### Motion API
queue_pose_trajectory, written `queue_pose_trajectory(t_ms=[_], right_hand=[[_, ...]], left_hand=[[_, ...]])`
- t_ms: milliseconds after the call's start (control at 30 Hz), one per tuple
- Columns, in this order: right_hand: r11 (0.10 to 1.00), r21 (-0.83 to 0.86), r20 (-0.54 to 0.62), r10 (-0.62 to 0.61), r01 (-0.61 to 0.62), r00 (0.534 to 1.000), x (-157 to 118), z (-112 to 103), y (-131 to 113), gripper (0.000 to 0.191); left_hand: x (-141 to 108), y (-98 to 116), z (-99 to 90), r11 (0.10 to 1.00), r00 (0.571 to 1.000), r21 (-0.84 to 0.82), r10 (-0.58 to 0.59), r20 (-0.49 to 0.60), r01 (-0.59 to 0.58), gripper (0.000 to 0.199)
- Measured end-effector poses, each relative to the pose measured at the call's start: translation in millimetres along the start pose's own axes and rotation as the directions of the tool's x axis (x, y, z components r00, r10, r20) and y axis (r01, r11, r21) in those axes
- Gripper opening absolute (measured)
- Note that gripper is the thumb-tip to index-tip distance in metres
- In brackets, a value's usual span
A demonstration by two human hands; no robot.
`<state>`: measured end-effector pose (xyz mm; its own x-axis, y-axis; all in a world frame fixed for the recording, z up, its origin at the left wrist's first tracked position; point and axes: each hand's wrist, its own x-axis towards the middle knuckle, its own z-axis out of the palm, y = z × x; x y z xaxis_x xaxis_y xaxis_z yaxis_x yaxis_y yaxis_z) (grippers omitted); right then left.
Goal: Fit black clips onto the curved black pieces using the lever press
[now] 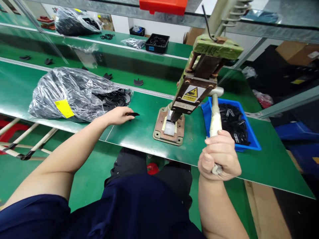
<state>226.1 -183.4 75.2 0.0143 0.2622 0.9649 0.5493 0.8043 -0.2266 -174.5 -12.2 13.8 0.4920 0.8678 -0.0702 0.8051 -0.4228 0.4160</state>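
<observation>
My left hand (119, 116) is closed on a small black plastic part (133, 114), just above the green bench. Beside it lies a clear plastic bag (72, 89) with a yellow label, its mouth spilling curved black parts (116, 99). My right hand (220, 156) wraps round the taped lever handle (215, 121) of a green hand press (194, 86). The press base (158, 131) stands on the bench and carries a pale block (169, 127) under the ram. Between the ram's lower end and the block, I cannot make out any part.
Right of the press, a blue bin (253, 141) holds many black parts. Several black pieces, such as one curved piece (138, 82), lie on the strip behind the bench. Farther back are a black tray (157, 49) and another filled bag (74, 21). A metal shelf (119, 13) crosses above.
</observation>
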Motion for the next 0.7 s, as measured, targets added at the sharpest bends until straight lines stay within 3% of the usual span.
queue_pose_trajectory(t_ms=[67, 133, 233, 333, 500, 700], right_hand=[[1.0, -0.007, -0.02, 0.004, -0.005, 1.0, 0, 1, 0, 0.024], [1.0, -0.012, -0.024, 0.009, -0.009, 1.0, -1, 1, -1, 0.024], [1.0, -0.017, -0.008, 0.024, -0.024, 1.0, -1, 0, -2, 0.023], [0.999, -0.006, 0.007, 0.036, -0.036, 0.999, -1, -2, -3, 0.023], [1.0, 0.013, -0.03, 0.026, -0.026, 0.999, -2, 0, -2, 0.027], [1.0, 0.025, -0.015, 0.02, -0.019, 1.0, -3, -1, -1, 0.027]], left_hand=[[6, 25, 13.0, 0.972, 0.999, -0.232, -0.039, -0.034, 0.03, 0.039], [16, 54, 28.3, 0.887, 0.997, -0.455, -0.072, 0.013, 0.07, 0.043], [38, 93, 48.7, 0.663, 0.989, -0.736, -0.052, 0.136, 0.136, 0.042], [60, 119, 60.2, 0.495, 0.971, -0.846, 0.016, 0.238, 0.199, 0.038], [83, 135, 66.4, 0.484, 0.964, -0.839, -0.036, 0.265, 0.249, 0.038], [94, 144, 71.2, 0.488, 0.948, -0.823, -0.026, 0.318, 0.29, 0.035]])
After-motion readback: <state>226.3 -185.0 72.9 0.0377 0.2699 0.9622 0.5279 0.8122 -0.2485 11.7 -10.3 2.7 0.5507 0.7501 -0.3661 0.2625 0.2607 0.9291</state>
